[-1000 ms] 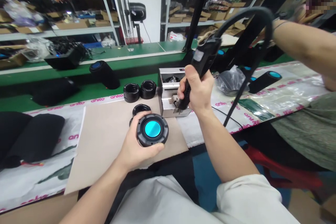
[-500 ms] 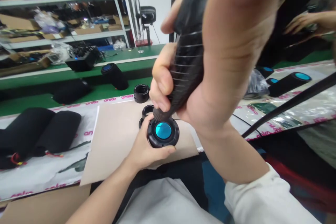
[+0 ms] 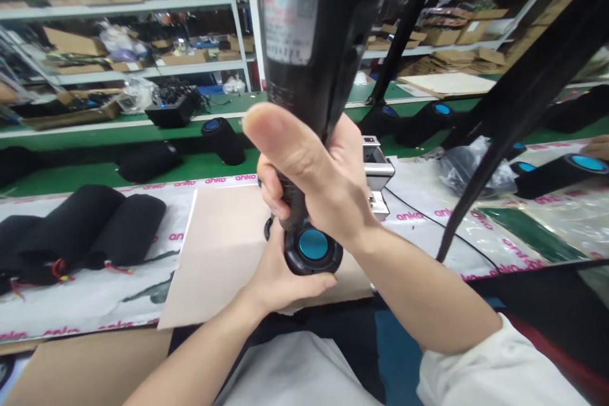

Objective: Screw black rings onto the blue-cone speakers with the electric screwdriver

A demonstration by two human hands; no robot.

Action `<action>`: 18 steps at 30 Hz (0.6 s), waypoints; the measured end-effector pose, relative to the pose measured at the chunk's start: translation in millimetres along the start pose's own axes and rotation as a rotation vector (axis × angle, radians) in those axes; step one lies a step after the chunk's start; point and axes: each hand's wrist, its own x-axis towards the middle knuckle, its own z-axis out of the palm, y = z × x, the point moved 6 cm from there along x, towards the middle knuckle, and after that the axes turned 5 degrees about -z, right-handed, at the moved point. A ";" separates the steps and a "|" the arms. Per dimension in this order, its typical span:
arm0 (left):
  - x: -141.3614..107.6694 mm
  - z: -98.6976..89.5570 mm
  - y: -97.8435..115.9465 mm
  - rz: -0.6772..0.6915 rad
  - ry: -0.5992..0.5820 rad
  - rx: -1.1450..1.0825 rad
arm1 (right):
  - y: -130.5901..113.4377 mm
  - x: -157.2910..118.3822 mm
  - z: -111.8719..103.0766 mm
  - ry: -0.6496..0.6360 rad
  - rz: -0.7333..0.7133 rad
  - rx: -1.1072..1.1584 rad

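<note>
Take by the rim the round black plastic-looking unit with blue centre (image 3: 313, 245), likely stiff and light, clasped in the left hand (image 3: 278, 282) over beige cardboard (image 3: 214, 254), below the black cylindrical tool (image 3: 328, 32) wrapped in the right hand (image 3: 323, 181).

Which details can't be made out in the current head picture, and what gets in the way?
All in the head view:
- Black tool: top cut off by the upper edge; its label's print is blurred.
- Tool's tip against the speaker: too small and dark to confirm contact.
- Speaker's underside: hidden by its top and the left hand.
- Silver machine: partly hidden by the right hand.
</note>
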 end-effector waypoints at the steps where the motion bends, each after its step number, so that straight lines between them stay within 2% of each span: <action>1: -0.2 0.2 -0.1 -0.003 0.004 -0.004 | -1.0 -0.6 1.0 -0.008 -0.008 0.037; 5: 0.1 1.2 -1.5 -0.021 0.005 -0.063 | 1.9 -2.9 -1.8 -0.026 -0.030 0.119; 10: -1.8 5.0 -9.2 -0.018 -0.046 -0.146 | 17.3 -3.5 -3.3 -0.174 -0.029 0.217; 13: -7.5 11.4 -20.6 -0.041 -0.072 -0.122 | 17.9 -0.2 -1.3 -0.212 0.000 0.250; 15: -15.6 11.5 -30.2 -0.065 -0.044 -0.121 | 4.4 1.5 -3.1 -0.219 -0.036 0.296; 16: -21.3 7.9 -34.4 -0.068 -0.012 -0.114 | -7.2 1.2 -9.5 -0.184 -0.093 0.307; 18: -35.4 -10.6 -38.3 -0.040 0.092 -0.055 | -33.6 -5.8 -36.2 -0.030 -0.246 0.198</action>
